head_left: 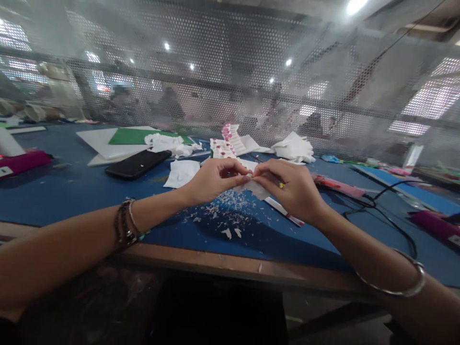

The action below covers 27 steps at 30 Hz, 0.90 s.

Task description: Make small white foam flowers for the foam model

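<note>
My left hand [224,177] and my right hand [285,184] meet over the middle of the table, thumb and forefinger pinched on each. A crumpled piece of thin white paper [258,189] shows at and below the fingertips, and both hands appear to grip its upper edge. The exact spot between the fingers is too small to make out. Beneath them, many tiny white scraps [230,211] lie scattered on the blue table top [172,227]. A narrow white strip [283,213] with a dark red end lies under my right hand.
Left of my hands are a black phone [138,164], a folded white sheet [182,173] and a green sheet [134,136]. Behind stand cards with red-pink spots [223,148] and a white paper pile [293,147]. A pink-orange tool [339,186] with a black cable [391,220] lies right.
</note>
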### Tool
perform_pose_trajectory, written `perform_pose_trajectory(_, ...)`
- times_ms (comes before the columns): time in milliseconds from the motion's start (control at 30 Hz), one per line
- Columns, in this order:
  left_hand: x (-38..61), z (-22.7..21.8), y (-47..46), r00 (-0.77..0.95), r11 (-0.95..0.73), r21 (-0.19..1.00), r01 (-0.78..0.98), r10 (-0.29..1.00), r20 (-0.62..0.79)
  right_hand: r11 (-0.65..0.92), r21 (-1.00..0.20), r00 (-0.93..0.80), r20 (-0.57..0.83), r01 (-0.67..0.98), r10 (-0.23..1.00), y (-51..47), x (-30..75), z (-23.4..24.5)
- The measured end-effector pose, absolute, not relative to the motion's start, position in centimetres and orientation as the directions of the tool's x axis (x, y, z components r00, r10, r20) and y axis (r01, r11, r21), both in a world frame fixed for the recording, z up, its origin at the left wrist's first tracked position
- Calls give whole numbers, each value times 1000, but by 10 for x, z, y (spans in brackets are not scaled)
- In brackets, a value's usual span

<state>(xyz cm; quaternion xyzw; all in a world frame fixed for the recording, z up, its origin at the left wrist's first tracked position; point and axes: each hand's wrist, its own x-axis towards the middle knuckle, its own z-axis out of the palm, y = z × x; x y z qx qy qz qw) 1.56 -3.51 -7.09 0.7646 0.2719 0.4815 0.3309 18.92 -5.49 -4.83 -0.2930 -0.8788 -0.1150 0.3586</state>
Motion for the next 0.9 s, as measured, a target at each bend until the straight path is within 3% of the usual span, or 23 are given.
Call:
perform_pose_trajectory(433,19,-76,-47,285,-766,597,237,643,711,759,-226,-409,731,610,546,-55,181,-59)
perform_pose_trajectory(667,20,-76,-52,300,-808,572,140,585,753,770,-437,-293,745,465,600,-57,178,-67)
perform_pose_trajectory(900,16,-72,-50,333,-889,392,236,453,827,719,-611,-299,655,332,694,-58,177,-64)
